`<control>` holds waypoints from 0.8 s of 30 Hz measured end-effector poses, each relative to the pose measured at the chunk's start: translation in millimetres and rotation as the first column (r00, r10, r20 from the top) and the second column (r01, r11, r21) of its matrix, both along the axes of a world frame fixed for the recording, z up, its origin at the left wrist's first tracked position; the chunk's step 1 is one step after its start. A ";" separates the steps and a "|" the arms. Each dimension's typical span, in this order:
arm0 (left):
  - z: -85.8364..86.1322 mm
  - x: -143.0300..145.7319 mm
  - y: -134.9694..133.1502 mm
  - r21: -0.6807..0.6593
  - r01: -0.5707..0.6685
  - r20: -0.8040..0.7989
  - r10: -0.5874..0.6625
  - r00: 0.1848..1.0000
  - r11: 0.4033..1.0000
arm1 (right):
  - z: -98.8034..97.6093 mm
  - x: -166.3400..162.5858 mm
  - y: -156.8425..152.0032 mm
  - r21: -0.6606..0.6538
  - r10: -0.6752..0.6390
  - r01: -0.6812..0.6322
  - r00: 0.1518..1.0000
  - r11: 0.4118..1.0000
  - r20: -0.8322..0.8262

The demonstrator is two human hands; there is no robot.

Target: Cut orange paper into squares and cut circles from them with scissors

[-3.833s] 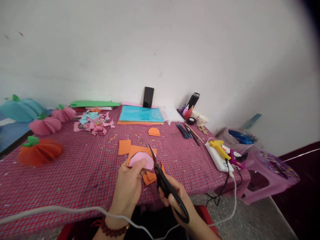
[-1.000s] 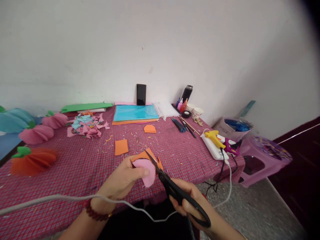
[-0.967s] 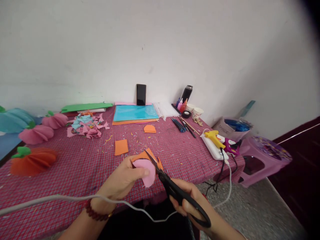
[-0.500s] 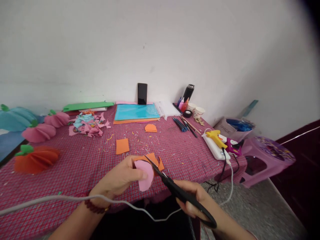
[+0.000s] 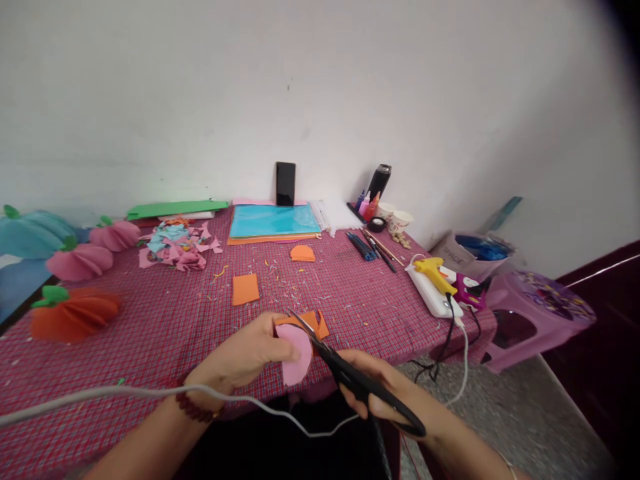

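Observation:
My left hand (image 5: 260, 350) pinches a pink half-round paper piece (image 5: 297, 360) laid over orange paper (image 5: 313, 321). The thumb presses on the pink piece and the other fingers are behind it. In my right hand (image 5: 380, 390) are black-handled scissors (image 5: 350, 377), their blades lying along the curved edge of the pink piece, at the orange paper. A strip of orange stands up beside the blades. Just beyond my hands, an orange rectangle (image 5: 245, 289) and an orange half-round piece (image 5: 303, 253) lie on the checked cloth.
Paper pumpkins (image 5: 75, 313) stand at the left, near a heap of paper scraps (image 5: 180, 245). Coloured sheets (image 5: 273, 221) and a phone (image 5: 285, 184) are at the wall. A yellow glue gun (image 5: 435, 275) rests at the right. A white cable (image 5: 250, 401) crosses over my forearms.
The scissor blades have swung closer along the curve of the pink piece. My right hand has shifted slightly left and up, and my left hand slightly right.

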State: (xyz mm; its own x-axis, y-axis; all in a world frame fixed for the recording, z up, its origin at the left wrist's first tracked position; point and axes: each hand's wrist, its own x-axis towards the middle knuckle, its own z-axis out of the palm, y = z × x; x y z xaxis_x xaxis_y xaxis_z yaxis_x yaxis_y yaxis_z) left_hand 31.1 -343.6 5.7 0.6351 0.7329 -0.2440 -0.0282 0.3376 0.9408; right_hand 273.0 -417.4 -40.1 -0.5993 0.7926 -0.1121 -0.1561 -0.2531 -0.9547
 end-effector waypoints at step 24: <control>-6.0 -0.9 -2.9 0.047 0.053 -0.112 -0.047 0.993 0.998 | 11.8 -0.6 1.3 0.059 -0.046 0.038 0.991 0.998 0.129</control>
